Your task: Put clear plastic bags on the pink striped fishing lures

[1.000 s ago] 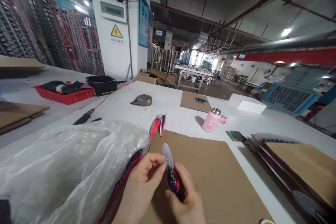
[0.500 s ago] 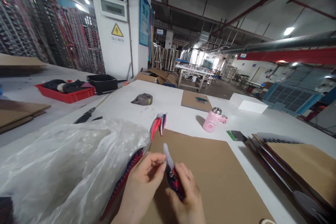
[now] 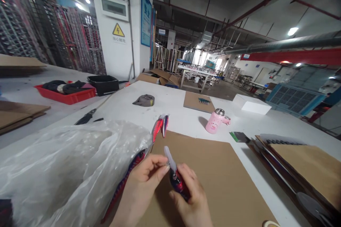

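Note:
My right hand (image 3: 190, 198) is closed around a red and purple fishing lure (image 3: 178, 181) with a clear plastic lip (image 3: 169, 157) pointing up. My left hand (image 3: 145, 181) pinches at the base of that lip with thumb and forefinger. Both hands hover over a brown cardboard sheet (image 3: 213, 170). A row of similar red lures (image 3: 128, 179) lies along the sheet's left edge, partly under a clear plastic bag (image 3: 66, 166). Two more lures (image 3: 160, 126) lie at the sheet's far left corner.
A pink bottle (image 3: 216, 121) stands beyond the sheet. Stacked cardboard boards (image 3: 301, 163) lie at the right. On the white table (image 3: 170, 108) are a grey cap (image 3: 145, 100), a knife (image 3: 86, 117), a small cardboard piece (image 3: 197, 101) and a white box (image 3: 252, 105). A red tray (image 3: 66, 94) sits at the left.
The lure has tilted slightly and my hands have shifted a little lower and to the right. Nothing else moved.

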`<state>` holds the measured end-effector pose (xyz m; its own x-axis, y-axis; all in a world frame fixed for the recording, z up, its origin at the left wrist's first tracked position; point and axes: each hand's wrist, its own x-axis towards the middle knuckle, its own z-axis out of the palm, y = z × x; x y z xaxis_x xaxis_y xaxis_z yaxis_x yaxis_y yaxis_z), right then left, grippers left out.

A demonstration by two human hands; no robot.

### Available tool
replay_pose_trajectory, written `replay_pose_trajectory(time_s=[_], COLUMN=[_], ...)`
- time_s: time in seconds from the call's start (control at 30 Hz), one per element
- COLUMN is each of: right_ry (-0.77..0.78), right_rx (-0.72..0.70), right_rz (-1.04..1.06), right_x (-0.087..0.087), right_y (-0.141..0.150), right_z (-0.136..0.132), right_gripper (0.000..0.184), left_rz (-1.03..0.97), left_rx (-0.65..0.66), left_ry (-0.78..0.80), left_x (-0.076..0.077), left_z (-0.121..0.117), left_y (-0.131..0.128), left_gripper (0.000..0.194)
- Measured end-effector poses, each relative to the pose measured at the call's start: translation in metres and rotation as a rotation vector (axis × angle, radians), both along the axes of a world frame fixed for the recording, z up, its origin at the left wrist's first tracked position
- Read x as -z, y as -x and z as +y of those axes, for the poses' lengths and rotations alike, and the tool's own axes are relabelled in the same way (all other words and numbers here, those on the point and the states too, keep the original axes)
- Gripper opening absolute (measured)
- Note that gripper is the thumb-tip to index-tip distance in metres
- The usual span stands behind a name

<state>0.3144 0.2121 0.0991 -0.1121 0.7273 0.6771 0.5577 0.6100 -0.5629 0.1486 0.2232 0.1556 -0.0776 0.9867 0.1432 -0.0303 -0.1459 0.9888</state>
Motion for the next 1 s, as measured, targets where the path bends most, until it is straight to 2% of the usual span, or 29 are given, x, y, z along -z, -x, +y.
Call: replay_pose_trajectory(time_s=[0.1, 0.27, 0.43, 0.67, 0.83, 1.0], right_ry=[0.018, 0.041, 0.055, 0.005, -0.021, -0.02], right_rx=[0.0, 0.037, 0.072, 0.047, 0.023, -0.012], right_rz=[-0.011, 0.016, 0.024, 0.022, 0.036, 0.036], right_x=[0.004, 0.009, 0.008, 0.009, 0.009, 0.002], right_y=[0.0, 0.002, 0.004, 0.003, 0.003, 0.006], right_z=[0.001, -0.001, -0.002, 0.0, -0.001, -0.001], right_gripper=[0.073, 0.071, 0.068, 0.066, 0.063, 0.063], left_rz=[0.024, 0.188, 0.336, 0.366, 0.359, 0.359], left_rx=[-0.023, -0.055, -0.047, -0.004, -0.024, -0.052], left_ry=[-0.015, -0.159, -0.126, -0.105, -0.087, -0.099], left_x=[0.002, 0.002, -0.003, -0.007, -0.01, -0.013], left_z=[0.0, -0.002, -0.002, -0.004, -0.006, -0.006], left_y=[0.0, -0.001, 0.0, 0.002, 0.0, -0.002], left_gripper=[0.009, 0.009, 0.013, 0.02, 0.017, 0.017])
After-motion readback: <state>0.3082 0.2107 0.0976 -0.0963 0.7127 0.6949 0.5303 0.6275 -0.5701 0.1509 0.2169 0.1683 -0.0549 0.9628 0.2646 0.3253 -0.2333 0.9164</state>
